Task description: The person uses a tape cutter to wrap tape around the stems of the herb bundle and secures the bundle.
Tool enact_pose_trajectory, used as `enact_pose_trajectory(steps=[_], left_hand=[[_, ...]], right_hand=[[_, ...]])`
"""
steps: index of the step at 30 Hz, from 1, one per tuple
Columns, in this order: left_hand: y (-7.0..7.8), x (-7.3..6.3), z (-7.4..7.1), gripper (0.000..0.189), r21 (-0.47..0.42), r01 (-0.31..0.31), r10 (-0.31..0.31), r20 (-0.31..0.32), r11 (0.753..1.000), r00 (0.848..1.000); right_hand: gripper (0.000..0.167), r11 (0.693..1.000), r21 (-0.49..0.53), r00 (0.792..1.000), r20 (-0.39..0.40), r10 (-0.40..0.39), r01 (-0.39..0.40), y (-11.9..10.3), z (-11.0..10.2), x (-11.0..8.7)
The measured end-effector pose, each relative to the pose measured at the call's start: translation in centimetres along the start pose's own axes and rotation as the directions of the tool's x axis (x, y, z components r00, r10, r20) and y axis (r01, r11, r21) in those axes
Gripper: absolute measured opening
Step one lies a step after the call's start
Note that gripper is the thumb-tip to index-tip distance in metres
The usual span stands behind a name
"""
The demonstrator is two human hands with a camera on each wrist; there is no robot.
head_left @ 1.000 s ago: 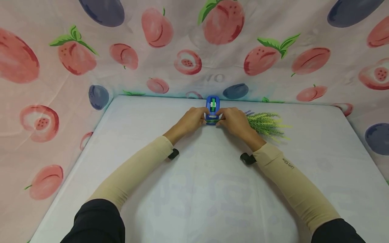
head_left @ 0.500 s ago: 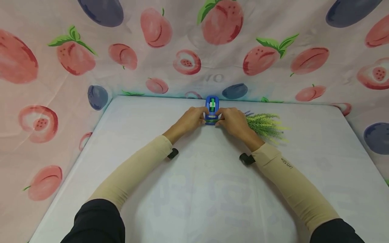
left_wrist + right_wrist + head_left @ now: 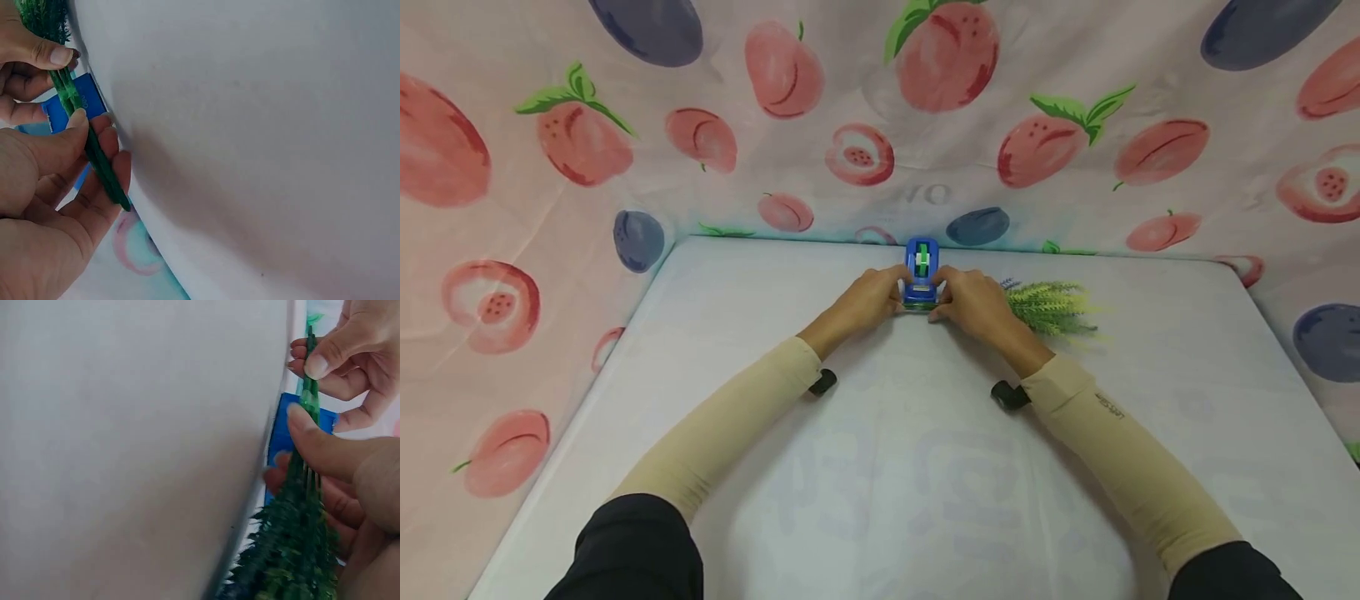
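Observation:
Both hands hold one bunch of artificial flowers (image 3: 1052,307) sideways in front of a blue tape dispenser (image 3: 922,273) at the table's far edge. My left hand (image 3: 867,300) pinches the bare green stems (image 3: 103,165) near their cut ends, thumb on top. Closer to the blooms, my right hand (image 3: 973,302) pinches the same stems between thumb and fingers. A paler, shiny band (image 3: 309,399) shows round the stems between the two thumbs. Green and yellow sprigs, with a little purple, fan out to the right beyond my right hand.
The white-covered table (image 3: 880,467) ends just behind the dispenser, against a fruit-printed cloth (image 3: 925,150). A dark camera (image 3: 823,382) sits at the left wrist and another camera (image 3: 1010,395) at the right.
The hands and the stems have drawn slightly toward me, from across the dispenser's front part to its near edge. The sprigs have turned a little.

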State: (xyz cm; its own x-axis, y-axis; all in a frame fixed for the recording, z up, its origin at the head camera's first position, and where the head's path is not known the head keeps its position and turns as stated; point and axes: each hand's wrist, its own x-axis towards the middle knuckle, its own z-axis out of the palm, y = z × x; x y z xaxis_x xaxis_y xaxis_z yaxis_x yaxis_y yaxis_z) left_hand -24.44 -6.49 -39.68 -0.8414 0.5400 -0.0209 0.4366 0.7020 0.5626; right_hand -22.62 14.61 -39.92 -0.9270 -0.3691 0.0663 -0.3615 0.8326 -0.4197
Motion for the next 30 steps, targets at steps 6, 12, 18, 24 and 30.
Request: enact_pose_trajectory(steps=[6, 12, 18, 24, 30], left_hand=[[-0.2, -0.6, -0.3, 0.036, -0.002, 0.053, -0.053, -0.003, 0.999, 0.999], [-0.9, -1.2, -0.5, 0.033, 0.007, 0.073, -0.073, -0.004, 0.997, 0.997], [-1.1, -2.0, -0.7, 0.031, 0.012, 0.075, -0.075, 0.012, 0.997, 0.997], [-1.1, -2.2, -0.8, 0.033, 0.017, 0.099, -0.099, 0.039, 0.995, 0.994], [-1.4, -2.3, -1.1, 0.03, 0.049, 0.114, -0.115, 0.036, 0.992, 0.993]], right_hand=[[0.051, 0.994, -0.109, 0.997, 0.07, 0.023, -0.016, -0.2, -0.7, -0.3], [0.046, 0.983, -0.185, 0.997, 0.068, 0.026, -0.013, -0.1, -1.2, -0.8], [0.041, 0.988, -0.157, 0.998, 0.066, 0.014, -0.003, 0.0, -1.2, -1.1], [0.04, 0.986, -0.164, 0.997, 0.072, -0.001, 0.013, 0.0, -1.2, -1.2], [0.048, 0.985, -0.162, 0.994, 0.096, -0.048, 0.063, -0.4, -1.4, -1.4]])
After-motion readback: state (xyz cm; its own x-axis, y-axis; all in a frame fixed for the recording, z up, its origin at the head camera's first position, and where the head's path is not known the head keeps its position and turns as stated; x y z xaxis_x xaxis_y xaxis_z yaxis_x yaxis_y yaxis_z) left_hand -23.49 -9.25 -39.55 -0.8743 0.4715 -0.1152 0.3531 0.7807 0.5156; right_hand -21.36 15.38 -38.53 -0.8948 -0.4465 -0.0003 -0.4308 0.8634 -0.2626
